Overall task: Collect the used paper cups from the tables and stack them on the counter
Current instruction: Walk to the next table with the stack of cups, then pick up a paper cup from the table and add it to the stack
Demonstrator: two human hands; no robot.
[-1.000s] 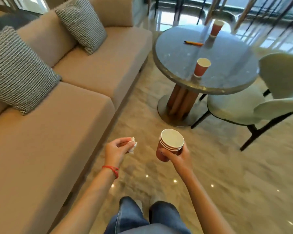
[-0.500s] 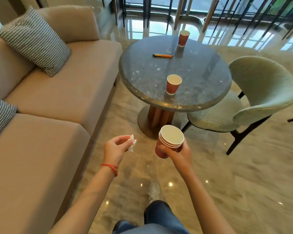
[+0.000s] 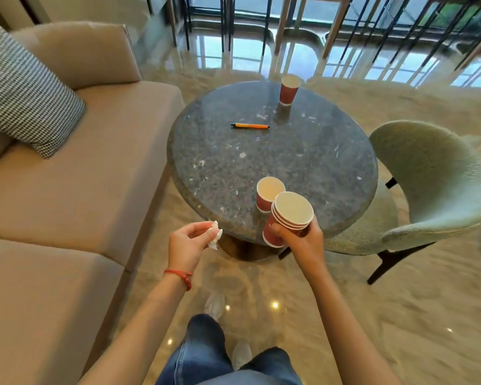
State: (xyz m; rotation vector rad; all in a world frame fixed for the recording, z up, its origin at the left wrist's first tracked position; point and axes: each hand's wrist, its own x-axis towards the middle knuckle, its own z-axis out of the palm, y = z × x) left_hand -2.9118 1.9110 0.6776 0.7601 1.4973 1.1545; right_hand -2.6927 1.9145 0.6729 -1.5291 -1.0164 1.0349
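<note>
Collecting step — our right hand [image 3: 303, 240] grips the cup stack [image 3: 288, 218]; left hand [image 3: 189, 245] pinches a tissue [image 3: 215, 238] (crumpled); next, we judge, the near cup [image 3: 268, 194] needs nesting.

We count two loose paper cups on the tabletop [image 3: 303, 151], near-edge cup [image 3: 268, 194] and far-edge cup [image 3: 289, 89], one nested stack [image 3: 288, 218] showing about four rims, one pen [image 3: 250, 126], one tissue [image 3: 215, 237]
</note>
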